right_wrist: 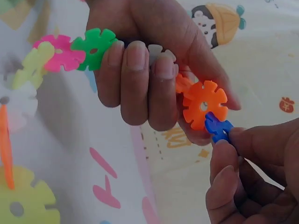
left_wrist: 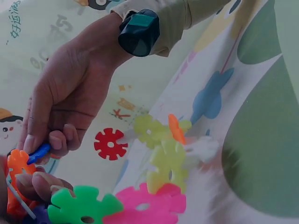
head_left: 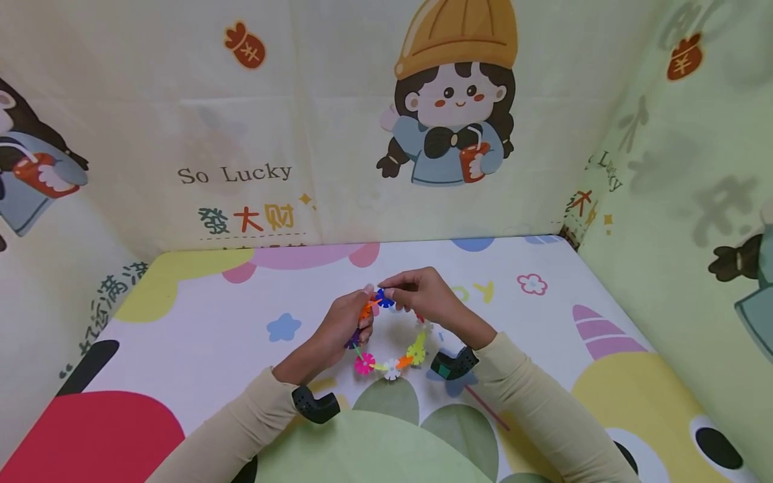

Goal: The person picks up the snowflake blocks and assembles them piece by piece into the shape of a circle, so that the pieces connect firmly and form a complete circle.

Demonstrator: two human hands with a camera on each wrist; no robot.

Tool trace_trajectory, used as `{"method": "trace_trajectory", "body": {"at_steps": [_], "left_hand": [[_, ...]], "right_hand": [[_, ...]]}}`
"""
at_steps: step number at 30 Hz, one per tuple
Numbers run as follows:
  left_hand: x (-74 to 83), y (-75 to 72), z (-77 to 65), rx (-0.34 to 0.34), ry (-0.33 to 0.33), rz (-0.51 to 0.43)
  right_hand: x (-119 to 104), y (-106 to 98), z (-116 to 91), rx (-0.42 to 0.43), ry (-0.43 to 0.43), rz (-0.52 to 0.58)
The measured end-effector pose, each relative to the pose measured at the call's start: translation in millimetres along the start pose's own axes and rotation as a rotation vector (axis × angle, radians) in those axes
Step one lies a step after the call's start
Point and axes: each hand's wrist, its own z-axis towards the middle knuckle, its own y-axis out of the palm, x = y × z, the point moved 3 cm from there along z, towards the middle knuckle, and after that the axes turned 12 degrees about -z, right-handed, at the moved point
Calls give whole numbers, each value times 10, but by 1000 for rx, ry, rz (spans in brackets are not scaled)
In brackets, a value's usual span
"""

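A curved chain of notched plastic snowflake discs hangs between my hands over the table. My left hand (head_left: 341, 325) grips one end, fingers curled round the chain and thumb by an orange disc (right_wrist: 204, 105). With thumb and fingertips, my right hand (head_left: 425, 295) pinches a small blue disc (right_wrist: 218, 127), whose edge meets the orange disc's notch; how deep it sits I cannot tell. Beyond the left hand follow a green disc (left_wrist: 84, 205), a pink disc (left_wrist: 149, 203), yellow and white ones. A red disc (left_wrist: 111, 143) hangs at the far end, below the right hand.
The tabletop (head_left: 223, 335) wears a printed cover with coloured cartoon shapes. A patterned cloth wall (head_left: 338, 134) rises behind it, with more cloth at both sides. Each wrist carries a black camera, such as the left wrist camera (head_left: 316, 404).
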Motion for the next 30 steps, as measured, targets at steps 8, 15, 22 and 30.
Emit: {"method": "trace_trajectory", "body": {"at_steps": [8, 15, 22, 30], "left_hand": [[0, -43, 31, 49, -25, -80], [47, -88, 62, 47, -34, -259], [65, -98, 58, 49, -29, -260], [47, -102, 47, 83, -62, -175]], "right_hand": [[71, -111, -42, 147, 18, -252], [366, -104, -159, -4, 139, -352], [400, -101, -188, 36, 97, -257], [305, -119, -217, 37, 14, -202]]}}
